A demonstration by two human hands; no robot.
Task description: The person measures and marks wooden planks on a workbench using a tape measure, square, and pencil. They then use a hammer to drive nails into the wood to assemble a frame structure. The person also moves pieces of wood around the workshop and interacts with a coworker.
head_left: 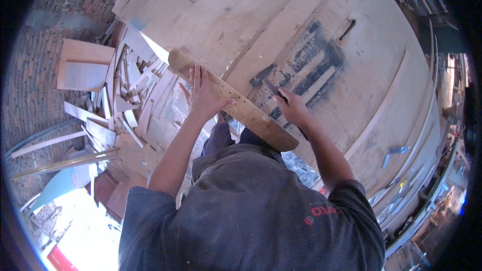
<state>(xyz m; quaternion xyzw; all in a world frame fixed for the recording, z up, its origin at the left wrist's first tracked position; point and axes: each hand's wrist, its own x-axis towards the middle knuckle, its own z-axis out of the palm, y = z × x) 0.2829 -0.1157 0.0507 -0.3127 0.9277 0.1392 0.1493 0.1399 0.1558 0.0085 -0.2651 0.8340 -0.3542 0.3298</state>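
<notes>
Counter, the largest thing here, is filling the frame from 11 o'clock round to 3 o'clock: pale boards laid side by side, with dark smeared patches near the middle. Brick floor is showing at 9 o'clock. Heap of wood offcuts is lying on it, strips and flat panels piled loosely, spreading from 10 o'clock down to 8 o'clock.

Curved board is lying aslant across the near edge of the counter, close to frame centre. It is long and narrow with rounded ends, running from a high end at 11 o'clock to a low end at 5 o'clock. A row of small holes is showing along its middle stretch. The low end is overhanging the counter edge, above the person's dark shirt.

Left hand is pressing flat on the board's upper half, fingers stretched out and pointing to 12 o'clock, thumb splayed toward 3 o'clock; released, not clenched round anything.

Right hand is sitting just right of the board's lower half, on the counter's dark patch, fingers curled around a small dark tool whose tip is pointing to 10 o'clock. Tool's kind cannot be told.

Small blue-grey metal pieces are lying on the counter at 4 o'clock, well apart from both hands.
</notes>
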